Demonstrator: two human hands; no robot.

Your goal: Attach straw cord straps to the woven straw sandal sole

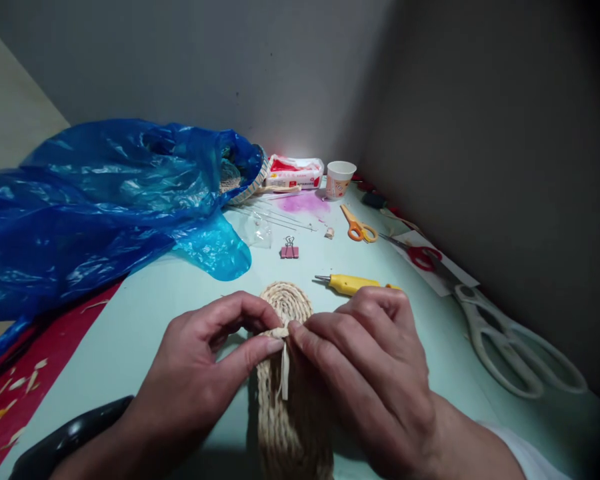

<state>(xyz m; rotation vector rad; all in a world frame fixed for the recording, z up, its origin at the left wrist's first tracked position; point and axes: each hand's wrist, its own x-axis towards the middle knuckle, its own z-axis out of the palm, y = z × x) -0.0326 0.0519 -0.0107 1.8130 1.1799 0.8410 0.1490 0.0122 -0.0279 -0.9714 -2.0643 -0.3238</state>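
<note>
A braided straw piece (280, 427), long with a rounded coiled end, lies on the table in front of me. Over it, my left hand (215, 353) pinches a short length of straw braid (279, 332) between thumb and forefinger. My right hand (375, 367) meets it from the other side, thumb and forefinger closed at the end of the same braid. A pale loose strand (285, 373) hangs down between the two hands. The right palm and forearm hide part of the woven piece.
Beyond my hands lie a yellow-handled tool (353, 284), a pink binder clip (289, 251), orange scissors (359, 227), red-handled scissors (423, 257) and large white-handled scissors (510, 340). A paper cup (340, 180) and tissue pack (295, 177) stand behind. A blue plastic bag (105, 187) covers the left.
</note>
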